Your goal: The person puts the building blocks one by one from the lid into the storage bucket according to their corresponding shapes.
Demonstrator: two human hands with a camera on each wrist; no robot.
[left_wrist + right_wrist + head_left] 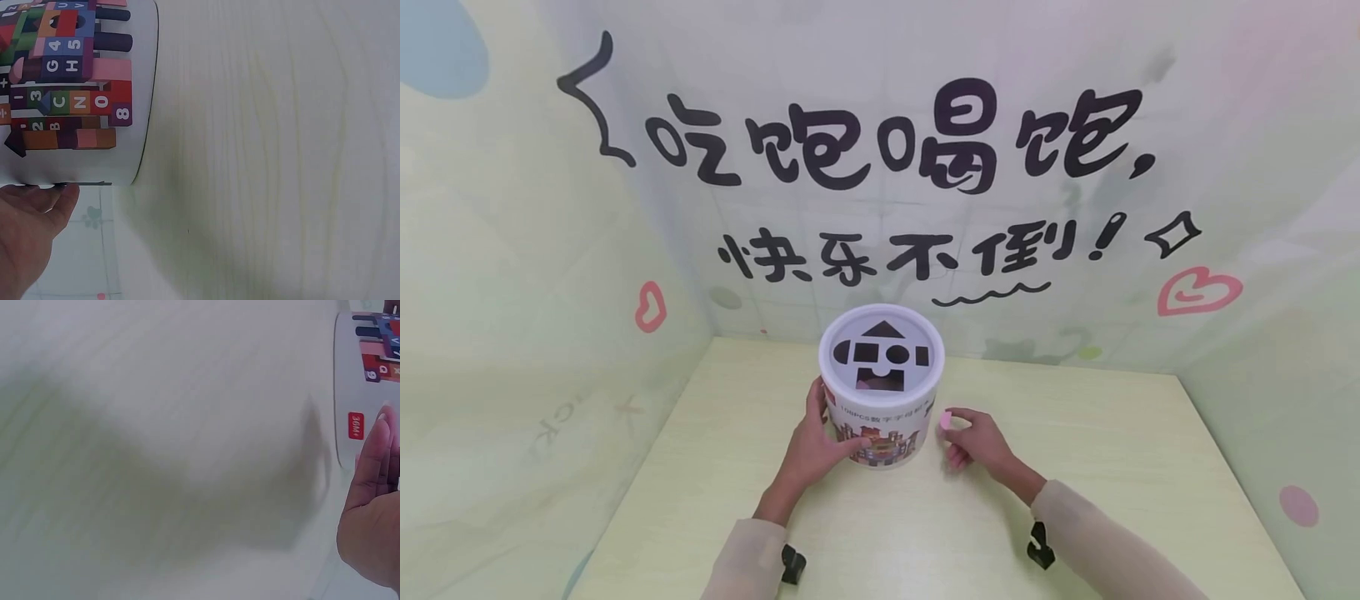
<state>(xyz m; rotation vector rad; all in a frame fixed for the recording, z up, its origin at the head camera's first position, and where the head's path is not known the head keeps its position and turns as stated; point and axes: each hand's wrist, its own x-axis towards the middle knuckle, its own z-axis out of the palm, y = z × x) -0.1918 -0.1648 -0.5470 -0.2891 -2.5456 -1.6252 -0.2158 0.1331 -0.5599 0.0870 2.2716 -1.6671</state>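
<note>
A white block bucket (880,433) stands upright on the table, its round lid (904,332) cut with dark shaped holes, among them a triangle, a square and a circle. My left hand (816,446) grips the bucket's left side, thumb across the front and fingers behind. In the left wrist view the printed side of the bucket (140,94) shows coloured letter and number blocks. Just off the bucket's right side, my right hand (983,443) pinches a small pink block (946,419) between thumb and fingertip. The right wrist view shows that hand (375,506) overlapping the bucket's lower side.
The light wood-grain table (1075,500) meets a pale cloth backdrop (880,50) with black writing behind the bucket. Similar cloth walls (512,333) close off both sides. Black wrist mounts (1040,546) sit under the sleeves.
</note>
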